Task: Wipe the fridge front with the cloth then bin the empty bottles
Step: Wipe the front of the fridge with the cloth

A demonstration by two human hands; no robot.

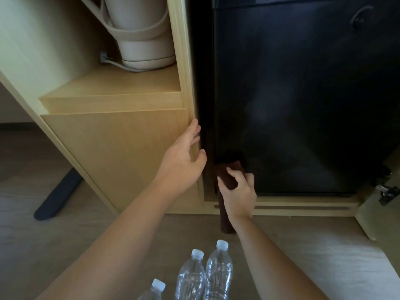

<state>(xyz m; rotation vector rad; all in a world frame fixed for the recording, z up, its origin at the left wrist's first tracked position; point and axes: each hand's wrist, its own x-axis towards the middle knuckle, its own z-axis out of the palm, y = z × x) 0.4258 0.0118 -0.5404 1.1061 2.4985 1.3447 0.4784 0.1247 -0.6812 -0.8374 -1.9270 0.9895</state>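
A black mini fridge sits inside a light wooden cabinet. My right hand grips a dark brown cloth and presses it against the fridge front's lower left corner; the cloth's tail hangs down to the floor. My left hand rests with fingers apart on the cabinet's vertical wooden edge, just left of the fridge. Three clear plastic bottles with white caps stand on the floor near me: one, one and one at the bottom edge.
A beige kettle with a cord stands on a wooden shelf up left. A dark table leg lies on the floor at left. The cabinet's open door with metal hinge is at right. Pale floor lies around the bottles.
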